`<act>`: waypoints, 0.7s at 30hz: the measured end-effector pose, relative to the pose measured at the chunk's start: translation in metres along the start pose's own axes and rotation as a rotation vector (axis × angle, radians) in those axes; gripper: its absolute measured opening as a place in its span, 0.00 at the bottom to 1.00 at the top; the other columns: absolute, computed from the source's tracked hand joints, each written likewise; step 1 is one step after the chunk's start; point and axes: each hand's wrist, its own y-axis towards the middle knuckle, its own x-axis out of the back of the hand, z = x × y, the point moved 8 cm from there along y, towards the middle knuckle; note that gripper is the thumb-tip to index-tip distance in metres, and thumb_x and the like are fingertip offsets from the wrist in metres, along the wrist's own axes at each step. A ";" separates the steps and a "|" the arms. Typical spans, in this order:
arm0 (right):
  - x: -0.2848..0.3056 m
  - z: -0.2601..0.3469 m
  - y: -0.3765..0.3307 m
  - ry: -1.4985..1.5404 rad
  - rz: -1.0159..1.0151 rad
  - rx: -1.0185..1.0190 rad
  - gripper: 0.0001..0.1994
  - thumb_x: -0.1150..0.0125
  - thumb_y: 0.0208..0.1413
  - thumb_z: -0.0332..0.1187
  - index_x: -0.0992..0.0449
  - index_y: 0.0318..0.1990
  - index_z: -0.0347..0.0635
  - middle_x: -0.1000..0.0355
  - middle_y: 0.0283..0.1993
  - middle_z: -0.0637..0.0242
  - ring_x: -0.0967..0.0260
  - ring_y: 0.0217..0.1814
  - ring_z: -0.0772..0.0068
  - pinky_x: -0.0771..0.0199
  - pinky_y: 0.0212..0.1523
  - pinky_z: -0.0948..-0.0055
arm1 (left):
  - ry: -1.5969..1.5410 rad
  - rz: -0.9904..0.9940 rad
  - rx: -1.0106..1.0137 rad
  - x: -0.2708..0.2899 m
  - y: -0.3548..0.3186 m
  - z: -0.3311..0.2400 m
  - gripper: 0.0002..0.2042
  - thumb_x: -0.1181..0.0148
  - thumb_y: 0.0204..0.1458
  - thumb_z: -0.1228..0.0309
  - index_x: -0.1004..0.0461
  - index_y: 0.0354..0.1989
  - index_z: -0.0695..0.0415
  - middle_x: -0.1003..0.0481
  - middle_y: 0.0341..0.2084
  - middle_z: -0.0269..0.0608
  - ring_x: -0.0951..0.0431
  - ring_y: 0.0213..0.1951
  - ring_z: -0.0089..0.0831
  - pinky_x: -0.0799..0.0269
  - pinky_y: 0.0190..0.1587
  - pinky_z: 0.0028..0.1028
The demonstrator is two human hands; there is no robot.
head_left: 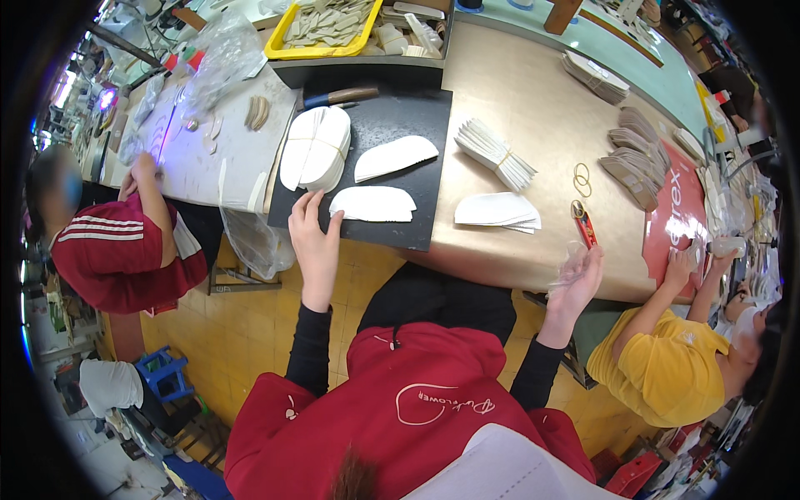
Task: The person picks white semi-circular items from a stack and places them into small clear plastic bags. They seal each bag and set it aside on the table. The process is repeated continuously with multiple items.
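Note:
My left hand (315, 242) is spread at the near edge of a black board (400, 125). Its thumb is at the end of a white stack of half-oval pieces (372, 203), and its fingertips are by a banded stack of white oval pieces (317, 143). A second half-oval stack (396, 158) lies just beyond. On the right, my right hand (578, 279) is closed with crumpled clear plastic film (572, 264) between thumb and fingers. A red-handled small tool (587, 225) lies just past those fingertips; whether they touch it I cannot tell.
Fanned white pieces (498, 212), a banded bundle (495, 153) and rubber bands (582, 179) lie on the metal-topped table (533, 92). A dark-handled tool (340, 97) lies before a yellow tray (277, 44). Co-workers sit at left, in a red shirt (125, 242), and right, in yellow (667, 358).

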 end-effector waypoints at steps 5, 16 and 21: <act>-0.006 -0.011 -0.018 -0.158 0.031 0.051 0.05 0.44 0.66 0.32 0.33 0.39 0.47 0.40 0.25 0.81 0.46 0.22 0.92 0.49 0.21 0.85 | -0.266 0.111 -0.108 -0.037 -0.025 -0.074 0.12 0.35 0.50 0.74 0.22 0.43 0.58 0.22 0.46 0.43 0.27 0.50 0.44 0.33 0.53 0.38; -0.059 -0.005 -0.060 -0.386 0.295 0.018 0.10 0.54 0.69 0.26 0.31 0.53 0.39 0.31 0.31 0.72 0.46 0.23 0.90 0.47 0.25 0.88 | -0.095 0.249 -0.253 -0.114 -0.029 -0.136 0.06 0.34 0.50 0.67 0.20 0.31 0.57 0.28 0.50 0.39 0.37 0.63 0.40 0.53 0.64 0.54; -0.080 -0.017 -0.066 -0.544 0.433 -0.022 0.13 0.55 0.70 0.29 0.28 0.57 0.40 0.24 0.34 0.68 0.44 0.21 0.88 0.43 0.22 0.83 | -0.187 0.019 -0.346 -0.077 -0.025 -0.144 0.06 0.37 0.53 0.71 0.17 0.37 0.57 0.22 0.49 0.42 0.28 0.56 0.39 0.42 0.62 0.44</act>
